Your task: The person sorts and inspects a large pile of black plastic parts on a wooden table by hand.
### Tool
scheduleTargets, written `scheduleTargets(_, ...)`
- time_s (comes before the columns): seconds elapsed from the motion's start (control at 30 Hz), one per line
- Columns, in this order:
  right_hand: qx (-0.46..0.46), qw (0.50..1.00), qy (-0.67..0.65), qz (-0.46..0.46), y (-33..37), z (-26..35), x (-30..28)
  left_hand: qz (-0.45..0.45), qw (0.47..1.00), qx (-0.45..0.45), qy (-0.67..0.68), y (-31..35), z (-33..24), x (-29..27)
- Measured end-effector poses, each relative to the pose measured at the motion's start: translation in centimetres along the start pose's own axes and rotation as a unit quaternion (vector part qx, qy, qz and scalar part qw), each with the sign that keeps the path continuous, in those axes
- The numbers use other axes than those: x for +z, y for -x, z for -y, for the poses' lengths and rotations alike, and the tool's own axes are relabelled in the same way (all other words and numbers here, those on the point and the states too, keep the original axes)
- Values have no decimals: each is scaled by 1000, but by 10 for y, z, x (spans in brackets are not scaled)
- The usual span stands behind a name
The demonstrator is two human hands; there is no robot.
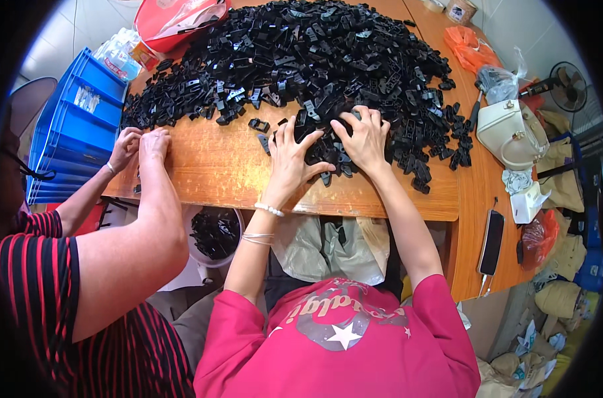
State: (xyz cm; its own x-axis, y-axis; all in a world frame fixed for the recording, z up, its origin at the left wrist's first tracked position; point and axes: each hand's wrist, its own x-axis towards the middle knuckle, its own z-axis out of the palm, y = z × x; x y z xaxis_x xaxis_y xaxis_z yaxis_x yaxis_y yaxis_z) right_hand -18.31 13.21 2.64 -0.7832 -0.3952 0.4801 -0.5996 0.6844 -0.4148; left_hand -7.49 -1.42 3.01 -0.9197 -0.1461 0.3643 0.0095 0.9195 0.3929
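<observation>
A large heap of small black plastic parts (314, 53) covers the far half of the wooden table (222, 159). My left hand (291, 159) rests at the heap's near edge, fingers spread, with several parts lying between its thumb and forefinger. Beside it, my right hand (364, 139) reaches into the heap with its fingers apart and curved over the parts. Neither hand visibly grips a piece, though some fingertips are hidden among the parts. One loose black part (259, 125) lies just left of my left fingers.
At the left, a co-worker's hands (142, 142) meet near the heap's edge. Blue trays (76, 132) stand beyond them. Below the table are a white bucket (238, 249) of black parts and a pale sack (301, 249). A phone (491, 242) and white handbag (510, 132) lie right.
</observation>
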Motion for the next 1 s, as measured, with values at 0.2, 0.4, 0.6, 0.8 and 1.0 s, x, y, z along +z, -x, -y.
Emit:
scheduleTargets(0.2, 7, 998, -67, 17, 28, 8, -10, -11, 1000, 7, 19, 26, -17, -14)
scheduleTargets(0.4, 30, 940, -339, 14, 34, -4, -32, -20, 982, 189, -20, 21, -26, -30)
scheduleTargets(0.6, 139, 887, -439, -42, 52, -28, -77, -4, 964, 257, -71, 12, -24, -32)
scheduleTargets(0.8, 121, 976, -179, 2, 74, -32, -85, -52, 976, 213, 4, 16, -21, -37)
scheduleTargets(1.0, 135, 985, -106, 19, 75, -32, -68, -36, 906, -145, 396, 57, -49, -32)
